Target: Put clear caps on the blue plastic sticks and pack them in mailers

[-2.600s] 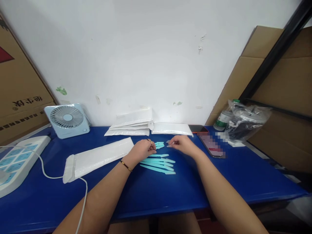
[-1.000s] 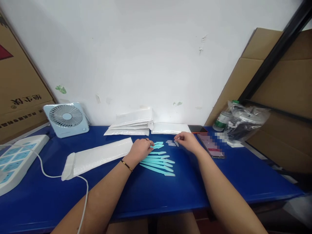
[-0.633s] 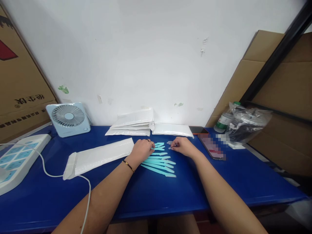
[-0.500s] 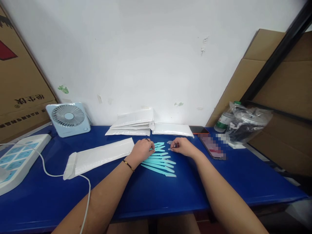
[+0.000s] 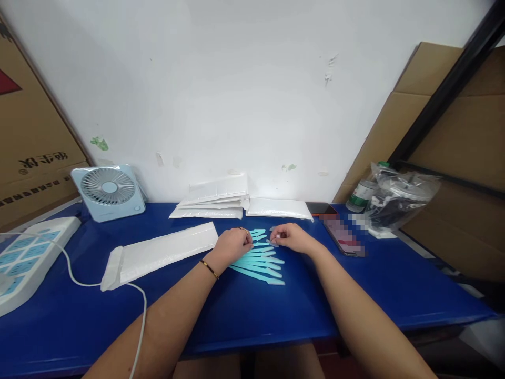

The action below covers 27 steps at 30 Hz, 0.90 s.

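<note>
A: Starting at the left edge of the blue table [image 5: 244, 321]: a white keypad unit [image 5: 29, 258] with its cable [image 5: 136, 316], a small fan [image 5: 108, 190] at the back, then a long white padded envelope [image 5: 158, 255].

B: And the left hand [image 5: 232, 246] is at mid-table, fingers curled together and pressing on the near ends of the turquoise razors [image 5: 258, 263].

A: Those razors lie in a fanned row, long axes running roughly left to right, the slim tips pointing toward the right edge and a little toward the front.

B: The right hand [image 5: 292, 238] is just beyond them, thumb and forefinger pinching a small clear cap [image 5: 272, 243] at the row's far end.

A: My worry is that the cap is tiny and see-through; a loose pinch could drop it among the razors. And a nudge from the left hand might scatter the row.

B: Behind sit stacked white envelopes [image 5: 215, 202], and toward the right edge a phone [image 5: 341, 237], a bottle [image 5: 361, 193] and a plastic bag [image 5: 398, 202].
</note>
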Tool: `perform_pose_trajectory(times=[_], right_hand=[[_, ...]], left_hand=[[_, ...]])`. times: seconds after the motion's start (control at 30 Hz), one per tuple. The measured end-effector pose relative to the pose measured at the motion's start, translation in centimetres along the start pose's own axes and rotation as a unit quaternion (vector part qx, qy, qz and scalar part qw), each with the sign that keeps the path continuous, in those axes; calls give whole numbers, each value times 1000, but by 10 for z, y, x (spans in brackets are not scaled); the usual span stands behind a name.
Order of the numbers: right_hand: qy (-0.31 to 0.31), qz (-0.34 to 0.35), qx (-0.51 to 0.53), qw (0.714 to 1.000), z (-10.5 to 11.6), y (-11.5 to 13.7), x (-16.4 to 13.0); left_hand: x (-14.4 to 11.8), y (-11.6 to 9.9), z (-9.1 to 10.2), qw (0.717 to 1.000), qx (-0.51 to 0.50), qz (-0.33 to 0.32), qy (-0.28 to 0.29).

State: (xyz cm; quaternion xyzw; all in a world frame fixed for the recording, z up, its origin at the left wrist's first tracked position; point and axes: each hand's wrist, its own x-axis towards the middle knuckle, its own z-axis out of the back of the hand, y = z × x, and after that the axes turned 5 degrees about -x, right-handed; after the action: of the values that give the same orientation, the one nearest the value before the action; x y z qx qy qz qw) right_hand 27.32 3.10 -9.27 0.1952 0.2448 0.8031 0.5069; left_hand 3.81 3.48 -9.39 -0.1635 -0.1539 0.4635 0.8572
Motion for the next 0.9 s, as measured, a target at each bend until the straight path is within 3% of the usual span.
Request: perform_pose_trajectory(times=[0.13, 0.27, 0.77, 0.9], right_hand=[[-19, -21, -22, 999, 2, 0, -1], [2, -24, -20, 1000, 3, 1, -2], [-21, 98, -56, 993, -16, 22, 7], [-100, 45, -40, 993, 1, 3, 2]], left_hand=[[0, 1, 0, 999, -30, 16, 4], [1, 2, 0, 998, -52, 23, 10], [5, 4, -4, 998, -51, 24, 12], [4, 5, -1, 999, -30, 2, -39]])
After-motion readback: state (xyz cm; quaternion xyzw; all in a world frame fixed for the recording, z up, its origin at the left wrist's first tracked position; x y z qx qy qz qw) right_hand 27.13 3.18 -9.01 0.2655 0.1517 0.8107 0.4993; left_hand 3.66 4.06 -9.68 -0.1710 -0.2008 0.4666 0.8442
